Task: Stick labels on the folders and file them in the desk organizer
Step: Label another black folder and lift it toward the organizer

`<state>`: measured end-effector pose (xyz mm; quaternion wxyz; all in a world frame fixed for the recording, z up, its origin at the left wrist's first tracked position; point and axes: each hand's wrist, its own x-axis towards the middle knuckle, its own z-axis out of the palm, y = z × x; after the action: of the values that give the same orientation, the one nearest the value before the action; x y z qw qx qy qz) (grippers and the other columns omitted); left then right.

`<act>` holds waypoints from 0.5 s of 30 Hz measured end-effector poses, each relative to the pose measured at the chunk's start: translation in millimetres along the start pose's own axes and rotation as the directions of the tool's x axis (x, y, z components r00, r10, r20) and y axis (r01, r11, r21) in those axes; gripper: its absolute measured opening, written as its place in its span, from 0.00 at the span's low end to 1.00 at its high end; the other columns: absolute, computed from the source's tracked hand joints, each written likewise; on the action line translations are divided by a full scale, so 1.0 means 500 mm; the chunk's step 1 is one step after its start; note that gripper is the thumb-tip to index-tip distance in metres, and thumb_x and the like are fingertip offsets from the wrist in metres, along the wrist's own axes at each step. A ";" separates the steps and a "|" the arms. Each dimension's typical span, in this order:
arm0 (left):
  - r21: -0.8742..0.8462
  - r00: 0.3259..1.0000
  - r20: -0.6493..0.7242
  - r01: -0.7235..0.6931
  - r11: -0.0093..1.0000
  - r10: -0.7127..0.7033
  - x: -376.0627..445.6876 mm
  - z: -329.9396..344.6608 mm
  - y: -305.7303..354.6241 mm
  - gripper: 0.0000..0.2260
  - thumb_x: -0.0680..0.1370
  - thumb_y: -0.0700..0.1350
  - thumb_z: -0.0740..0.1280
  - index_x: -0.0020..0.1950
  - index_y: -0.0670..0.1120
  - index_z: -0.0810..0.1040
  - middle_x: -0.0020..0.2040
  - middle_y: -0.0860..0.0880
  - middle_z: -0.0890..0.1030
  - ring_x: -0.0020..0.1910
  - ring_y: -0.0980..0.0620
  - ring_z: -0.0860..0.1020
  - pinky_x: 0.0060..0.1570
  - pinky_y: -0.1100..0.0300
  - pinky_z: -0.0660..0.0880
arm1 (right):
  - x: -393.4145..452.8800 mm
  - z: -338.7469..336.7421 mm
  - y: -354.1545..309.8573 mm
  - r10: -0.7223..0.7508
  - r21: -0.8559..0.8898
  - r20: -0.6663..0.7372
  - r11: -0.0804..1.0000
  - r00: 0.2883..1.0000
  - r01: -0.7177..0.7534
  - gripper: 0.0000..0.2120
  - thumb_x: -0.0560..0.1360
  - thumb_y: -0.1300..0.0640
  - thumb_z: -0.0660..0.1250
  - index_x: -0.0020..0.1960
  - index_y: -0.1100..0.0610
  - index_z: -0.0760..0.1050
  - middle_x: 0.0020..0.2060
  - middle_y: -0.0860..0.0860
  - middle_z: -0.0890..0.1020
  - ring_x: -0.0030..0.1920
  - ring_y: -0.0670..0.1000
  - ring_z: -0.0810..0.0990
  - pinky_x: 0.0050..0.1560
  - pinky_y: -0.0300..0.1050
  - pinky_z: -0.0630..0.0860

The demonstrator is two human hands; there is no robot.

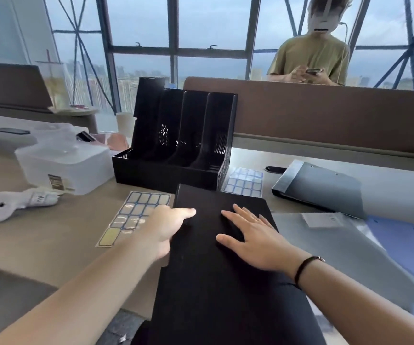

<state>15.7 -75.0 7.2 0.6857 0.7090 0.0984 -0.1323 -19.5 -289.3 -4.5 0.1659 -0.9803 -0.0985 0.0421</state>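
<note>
Black folder: your black folder [215,265] lies flat on the surface [51,240] right in front of you, its long side running away from you, its far edge just short of the organizer.
Right hand: your right hand [253,240] rests palm down on the folder's cover, fingers straight and spread; the grip is wide and holds nothing. A dark band sits on that wrist.
Left hand: your left hand [166,225] is at the folder's left edge, thumb lying on top of the cover; the other fingers are hidden below the edge, so you cannot tell how that grip closes.
Near label sheet: a sheet of labels [136,215] lies just left of the folder, partly under your left hand, with several labels peeled off.
Grey folders: a grey folder [345,247] lies to the right of the black one, over something blue; another grey folder [322,188] lies farther back.
Far label sheet: a second label sheet [245,181] lies beside the organizer's right side.
Organizer: the black organizer [176,143] stands upright beyond the folder, with several slots.
Left side: a white controller [14,205] and a clear plastic box [64,160].
Beyond: a person in an olive shirt [310,58] stands behind the brown divider [325,115], holding a phone.
</note>
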 end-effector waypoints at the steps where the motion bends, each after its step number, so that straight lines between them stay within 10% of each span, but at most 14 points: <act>1: 0.008 1.000 -0.014 -0.009 1.000 0.009 0.006 -0.003 -0.004 0.29 0.65 0.52 0.77 0.63 0.41 0.78 0.59 0.45 0.83 0.58 0.46 0.81 0.56 0.49 0.78 | 0.010 0.006 0.000 -0.005 -0.006 0.001 1.000 1.000 0.005 0.35 0.76 0.27 0.51 0.79 0.37 0.50 0.81 0.41 0.47 0.80 0.43 0.43 0.80 0.51 0.41; 6: 0.274 0.976 -0.092 -0.166 0.947 0.197 0.013 -0.034 -0.007 0.18 0.69 0.57 0.69 0.49 0.45 0.80 0.48 0.51 0.82 0.53 0.48 0.80 0.56 0.52 0.73 | 0.025 0.021 0.013 -0.007 -0.054 -0.015 0.999 1.000 0.006 0.35 0.75 0.26 0.49 0.79 0.36 0.50 0.81 0.40 0.47 0.80 0.41 0.42 0.80 0.50 0.41; 9: 0.441 0.960 -0.112 -0.183 0.879 0.256 0.015 -0.073 0.003 0.20 0.74 0.56 0.68 0.58 0.43 0.80 0.60 0.40 0.81 0.61 0.39 0.78 0.64 0.44 0.72 | 0.025 0.020 0.027 0.001 -0.083 0.006 0.997 1.000 0.000 0.35 0.74 0.25 0.48 0.79 0.35 0.51 0.80 0.38 0.48 0.79 0.40 0.42 0.80 0.49 0.41; 12: 0.605 0.947 -0.141 -0.150 0.782 0.290 0.028 -0.128 0.010 0.11 0.77 0.53 0.67 0.58 0.52 0.73 0.51 0.51 0.79 0.56 0.45 0.80 0.57 0.52 0.75 | 0.028 0.010 0.026 0.010 -0.076 0.000 0.997 1.000 -0.010 0.36 0.73 0.24 0.49 0.78 0.35 0.53 0.80 0.38 0.50 0.79 0.40 0.44 0.80 0.48 0.42; 15: 0.700 0.953 -0.153 -0.082 0.709 0.261 0.034 -0.171 0.014 0.25 0.78 0.55 0.68 0.70 0.48 0.66 0.59 0.50 0.74 0.58 0.48 0.74 0.51 0.57 0.67 | 0.038 -0.001 0.003 0.009 -0.105 -0.074 0.994 0.997 -0.017 0.35 0.73 0.25 0.53 0.76 0.37 0.60 0.79 0.42 0.57 0.80 0.45 0.52 0.79 0.50 0.49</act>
<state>38.7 9.3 10.6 0.3666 0.9285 0.0582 -0.0075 -0.4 -287.1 -5.6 0.1168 -0.9892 -0.0880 0.0020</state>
